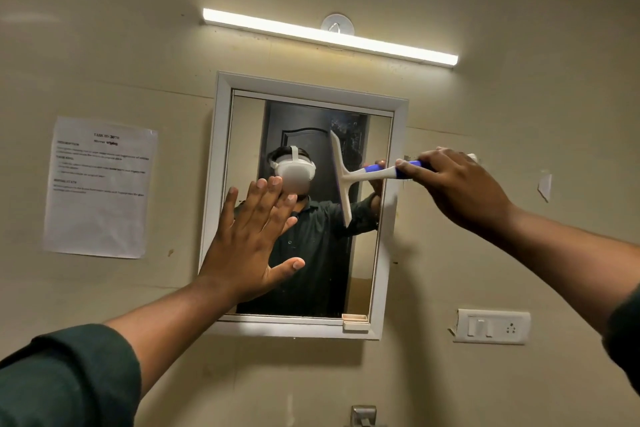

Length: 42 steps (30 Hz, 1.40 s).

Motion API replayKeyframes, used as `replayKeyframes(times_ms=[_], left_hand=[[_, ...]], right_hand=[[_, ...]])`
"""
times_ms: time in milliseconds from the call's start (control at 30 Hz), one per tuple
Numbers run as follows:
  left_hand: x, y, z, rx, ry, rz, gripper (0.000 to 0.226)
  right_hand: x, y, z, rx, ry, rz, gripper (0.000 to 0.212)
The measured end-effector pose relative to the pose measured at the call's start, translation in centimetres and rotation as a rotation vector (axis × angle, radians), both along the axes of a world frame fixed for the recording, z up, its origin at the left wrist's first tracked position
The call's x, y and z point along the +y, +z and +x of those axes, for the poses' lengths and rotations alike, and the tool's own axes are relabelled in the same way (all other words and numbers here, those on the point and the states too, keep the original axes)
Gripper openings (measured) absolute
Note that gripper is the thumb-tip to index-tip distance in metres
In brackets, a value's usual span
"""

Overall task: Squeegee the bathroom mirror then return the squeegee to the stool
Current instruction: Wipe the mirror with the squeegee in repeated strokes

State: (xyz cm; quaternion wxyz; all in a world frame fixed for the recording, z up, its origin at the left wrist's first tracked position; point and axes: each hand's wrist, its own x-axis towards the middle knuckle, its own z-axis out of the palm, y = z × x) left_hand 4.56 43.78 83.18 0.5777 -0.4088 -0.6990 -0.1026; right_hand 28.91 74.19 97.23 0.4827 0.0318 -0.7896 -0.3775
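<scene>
A white-framed mirror (388, 218) hangs on the beige wall. My right hand (457, 184) grips the blue and white handle of a squeegee (341, 177). Its white blade stands nearly upright against the glass in the mirror's upper right part. Smears show on the glass just right of the blade's top. My left hand (249, 239) lies flat with fingers spread on the mirror's left half. The stool is out of view.
A lit tube light (329, 36) runs above the mirror. A printed paper sheet (98, 187) is taped to the wall at the left. A switch and socket plate (491, 326) sits at the lower right. A metal fitting (363, 416) shows at the bottom edge.
</scene>
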Motion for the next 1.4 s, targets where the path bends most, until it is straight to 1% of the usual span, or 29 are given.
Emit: replayKeyframes(times_ms=[233,367,467,533,700,867,1067,1200,1333,1400], left_hand=[[0.4,0.3,-0.2,-0.003,-0.003,-0.001,0.097],[0.6,0.3,0.0,-0.009,-0.01,-0.009,0.098],[0.5,0.2,0.0,-0.009,-0.015,-0.008,0.098],[0.2,0.4,0.0,-0.011,-0.015,0.004,0.099],[-0.9,0.8,0.1,0.004,-0.045,0.037,0.098],[-2.2,0.7,-0.2,-0.009,-0.067,0.025,0.099],[-3.0,0.6,-0.9,-0.002,-0.097,0.038,0.098],[-2.7,-0.1,-1.2,-0.031,-0.113,0.015,0.098],[-2.2,-0.7,-0.8,-0.013,-0.115,0.013,0.098],[-2.1,-0.9,-0.8,-0.01,-0.115,0.011,0.098]], right_hand=[[3.6,-0.5,2.6,0.06,-0.048,-0.109,0.049],[3.9,-1.0,3.1,0.099,-0.065,-0.164,0.046],[2.0,-1.5,2.3,0.111,0.024,-0.235,0.044],[-0.4,-2.0,0.9,0.097,0.102,-0.283,0.046],[-8.2,-4.8,-4.7,0.079,0.349,-0.621,0.051],[-13.5,-8.0,-8.7,0.088,0.522,-0.907,0.052],[-15.1,-10.5,-11.1,0.134,0.538,-1.046,0.051],[-15.0,-12.9,-11.1,0.145,0.536,-1.121,0.051],[-14.4,-15.9,-11.1,0.144,0.529,-1.204,0.048],[-14.3,-17.5,-10.9,0.146,0.525,-1.205,0.046]])
